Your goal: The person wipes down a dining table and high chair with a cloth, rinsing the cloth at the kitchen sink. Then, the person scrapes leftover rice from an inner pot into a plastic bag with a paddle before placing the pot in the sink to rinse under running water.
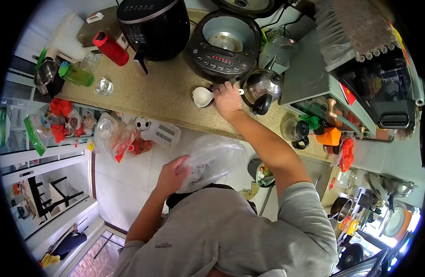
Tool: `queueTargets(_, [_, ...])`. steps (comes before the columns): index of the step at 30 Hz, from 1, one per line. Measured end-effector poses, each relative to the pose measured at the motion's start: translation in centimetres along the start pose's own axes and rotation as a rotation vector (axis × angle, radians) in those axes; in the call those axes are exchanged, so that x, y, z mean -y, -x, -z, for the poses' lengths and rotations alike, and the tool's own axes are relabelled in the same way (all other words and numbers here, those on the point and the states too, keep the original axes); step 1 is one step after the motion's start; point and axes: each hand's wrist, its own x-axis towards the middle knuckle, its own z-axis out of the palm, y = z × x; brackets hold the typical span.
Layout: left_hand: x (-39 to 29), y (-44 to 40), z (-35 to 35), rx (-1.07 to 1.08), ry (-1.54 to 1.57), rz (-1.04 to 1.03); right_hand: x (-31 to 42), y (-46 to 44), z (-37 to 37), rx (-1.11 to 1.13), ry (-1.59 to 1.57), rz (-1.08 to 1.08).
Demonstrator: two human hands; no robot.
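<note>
In the head view, the right hand (227,98) is resting just before the open rice cooker (225,51), fingers curling over a white scoop's (202,97) handle; the bowl is lying left of them, long axis running sideways along the cooker's front. Farther from the cooker, the left hand (173,175) is pinching a clear plastic bag (215,154), contents unclear.

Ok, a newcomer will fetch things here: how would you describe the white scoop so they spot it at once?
Find the big dark cooker with its lid raised on the counter. Just in front of it, at the right hand, is the scoop. Its small white bowl sets it apart from the black-handled kettle on the hand's other side.
</note>
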Motion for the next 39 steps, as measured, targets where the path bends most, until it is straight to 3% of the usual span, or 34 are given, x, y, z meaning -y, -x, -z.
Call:
queueTargets(2, [1.1, -1.3, 0.1, -0.069, 0.018, -0.129, -0.3, 0.2, 0.3, -0.047, -0.053, -0.009])
queueTargets(10, [-3.2, -4.7, -0.1, 0.083, 0.025, -0.183, -0.9, 1.9, 4.8, -0.176, -0.473, -0.223])
queueTargets(13, [-5.5, -4.9, -1.4, 0.236, 0.007, -0.194, -1.9, 5.9, 11.5, -0.293, -0.594, -0.297])
queueTargets(16, [-10.6, -4.9, -4.9, 0.562, -0.085, -0.228, -2.5, 14.8, 18.7, -0.330, -0.429, -0.392])
queueTargets(21, [-15.4, -3.4, -16.5, 0.960, -0.062, -0.352, 1.0, 32.1, 29.7, -0.515, -0.209, -0.889])
queueTargets(23, [-17.3, -0.7, -21.9, 1.183, -0.171, -0.478, 4.5, 39.6, 33.0, -0.632, -0.112, -1.105])
queueTargets(28, [-19.5, 9.9, -36.1, 1.477, -0.265, -0.546, 16.8, 59.9, 40.3, -0.787, 0.296, -1.522])
queueTargets(31, [-20.1, 18.3, -43.6, 1.620, -0.330, -0.626, 25.1, 71.3, 42.9, -0.826, 0.451, -1.959])
queueTargets(36, [-20.8, 29.3, -55.3, 1.826, -0.495, -0.738, 36.6, 87.1, 44.3, -0.901, 0.793, -2.408])
queueTargets(39, [-21.2, 34.7, -61.5, 1.773, -0.343, -0.757, 41.2, 93.7, 44.2, -1.201, 0.701, -2.587])
